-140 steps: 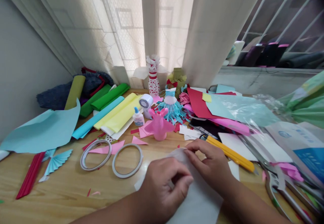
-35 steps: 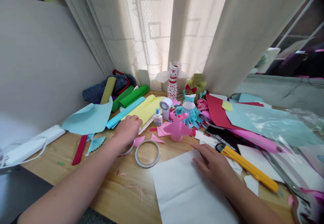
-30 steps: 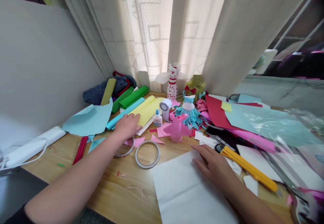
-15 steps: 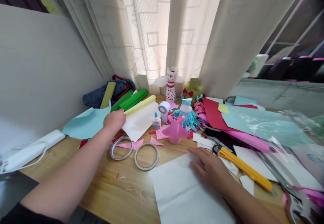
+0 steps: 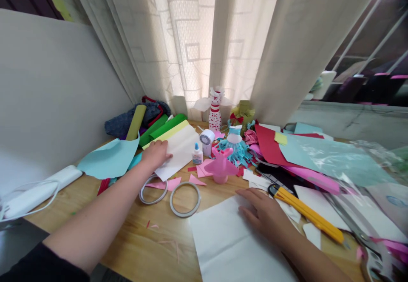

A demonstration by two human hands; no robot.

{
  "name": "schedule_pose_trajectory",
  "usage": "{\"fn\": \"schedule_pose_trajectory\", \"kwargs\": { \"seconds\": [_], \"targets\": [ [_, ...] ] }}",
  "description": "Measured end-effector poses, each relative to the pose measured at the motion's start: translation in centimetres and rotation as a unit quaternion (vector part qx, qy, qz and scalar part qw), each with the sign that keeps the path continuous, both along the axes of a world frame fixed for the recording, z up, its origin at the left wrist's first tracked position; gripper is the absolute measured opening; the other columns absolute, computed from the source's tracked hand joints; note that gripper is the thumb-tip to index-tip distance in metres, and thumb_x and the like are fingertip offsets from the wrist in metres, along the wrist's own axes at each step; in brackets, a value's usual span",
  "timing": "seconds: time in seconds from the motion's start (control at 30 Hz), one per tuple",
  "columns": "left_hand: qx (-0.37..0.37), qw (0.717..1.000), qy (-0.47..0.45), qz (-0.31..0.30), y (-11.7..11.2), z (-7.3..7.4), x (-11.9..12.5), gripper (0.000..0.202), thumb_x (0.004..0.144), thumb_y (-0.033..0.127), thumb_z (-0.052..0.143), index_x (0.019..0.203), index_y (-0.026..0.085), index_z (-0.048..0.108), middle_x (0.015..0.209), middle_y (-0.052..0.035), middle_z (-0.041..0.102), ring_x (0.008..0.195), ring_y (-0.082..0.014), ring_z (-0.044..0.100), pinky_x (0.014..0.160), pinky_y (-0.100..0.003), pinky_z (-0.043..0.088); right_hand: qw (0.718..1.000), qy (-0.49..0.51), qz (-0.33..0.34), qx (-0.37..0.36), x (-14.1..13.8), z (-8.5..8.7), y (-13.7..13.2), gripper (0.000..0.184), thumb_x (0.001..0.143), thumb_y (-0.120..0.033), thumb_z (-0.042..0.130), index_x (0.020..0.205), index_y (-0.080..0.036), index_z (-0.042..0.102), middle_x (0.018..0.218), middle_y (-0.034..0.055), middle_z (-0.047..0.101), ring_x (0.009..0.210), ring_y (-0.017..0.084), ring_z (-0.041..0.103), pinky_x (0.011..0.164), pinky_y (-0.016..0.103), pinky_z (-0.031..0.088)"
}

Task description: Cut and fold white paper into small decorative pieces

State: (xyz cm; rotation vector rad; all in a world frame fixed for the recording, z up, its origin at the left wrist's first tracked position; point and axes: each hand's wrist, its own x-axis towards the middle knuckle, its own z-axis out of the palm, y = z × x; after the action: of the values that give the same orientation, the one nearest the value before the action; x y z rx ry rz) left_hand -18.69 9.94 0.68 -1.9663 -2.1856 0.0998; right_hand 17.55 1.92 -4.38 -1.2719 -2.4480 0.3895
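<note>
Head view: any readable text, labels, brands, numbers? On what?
No text here is legible.
Glue bottle: there is a label, too small to read.
Plastic pack at the right edge: blue print, blurred.
Knife: no marking can be made out.

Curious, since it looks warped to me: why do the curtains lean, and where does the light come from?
Head view: a wide lens likely bends the curtains and wall outward at the edges; daylight through them lights the table softly, shadows faint; the corner scissors look smeared.
</note>
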Motion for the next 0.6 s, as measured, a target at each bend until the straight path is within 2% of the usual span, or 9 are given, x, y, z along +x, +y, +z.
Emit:
{"fn": "schedule_pose_trajectory", "kwargs": {
  "seconds": [0.1, 0.2, 0.4, 0.5, 0.6],
  "targets": [
    [-0.029, 0.999, -0.005, 0.028, 0.6, -0.1, -0.3, 0.034, 0.087, 0.036, 0.052, 0.114, 0.015, 0.053, 0.112, -0.0090, 0.057, 0.096, -0.0217, 0.057, 0.080, -0.042, 0.048, 1.000, -0.005, 0.005, -0.004, -0.1, 0.3, -0.1, 0.037, 0.083, -0.022, 0.049, 0.118, -0.019, 0.057, 0.108, 0.0114, 0.063, 0.097, 0.025, 0.059, 0.083, 0.039, 0.049],
    [-0.048, 0.998, -0.009, 0.035, 0.8, -0.1, -0.1, 0.032, 0.087, 0.034, 0.053, 0.113, 0.014, 0.054, 0.112, -0.0089, 0.057, 0.096, -0.0215, 0.058, 0.080, -0.042, 0.049, 1.000, -0.008, 0.009, -0.011, -0.1, 0.6, -0.1, 0.036, 0.082, -0.021, 0.049, 0.118, -0.018, 0.057, 0.109, 0.0114, 0.063, 0.097, 0.024, 0.059, 0.084, 0.039, 0.048],
    [-0.041, 0.997, -0.031, 0.050, 0.8, -0.3, 0.6, 0.032, 0.087, 0.030, 0.054, 0.115, 0.015, 0.053, 0.117, -0.0095, 0.055, 0.100, -0.0226, 0.056, 0.083, -0.043, 0.049, 1.000, -0.016, 0.011, -0.019, -0.3, 0.9, -0.2, 0.037, 0.081, -0.019, 0.050, 0.118, -0.017, 0.057, 0.108, 0.0118, 0.063, 0.098, 0.025, 0.059, 0.085, 0.040, 0.047],
    [-0.036, 0.995, -0.063, 0.067, 0.8, -0.2, 0.1, 0.030, 0.088, 0.030, 0.054, 0.114, 0.014, 0.054, 0.114, -0.0091, 0.056, 0.098, -0.0218, 0.058, 0.082, -0.043, 0.049, 1.000, -0.022, 0.002, -0.019, -0.3, 0.8, -0.2, 0.038, 0.081, -0.019, 0.050, 0.118, -0.017, 0.057, 0.108, 0.0117, 0.063, 0.098, 0.026, 0.059, 0.084, 0.040, 0.047],
    [-0.018, 0.989, -0.117, 0.085, 0.8, 0.5, -1.0, 0.029, 0.088, 0.030, 0.054, 0.112, 0.014, 0.055, 0.112, -0.0087, 0.057, 0.096, -0.0212, 0.058, 0.081, -0.042, 0.049, 0.999, -0.025, -0.002, -0.022, -0.3, 1.0, -0.3, 0.039, 0.080, -0.018, 0.051, 0.118, -0.017, 0.057, 0.108, 0.0116, 0.063, 0.098, 0.026, 0.059, 0.084, 0.040, 0.047]
  ]
}}
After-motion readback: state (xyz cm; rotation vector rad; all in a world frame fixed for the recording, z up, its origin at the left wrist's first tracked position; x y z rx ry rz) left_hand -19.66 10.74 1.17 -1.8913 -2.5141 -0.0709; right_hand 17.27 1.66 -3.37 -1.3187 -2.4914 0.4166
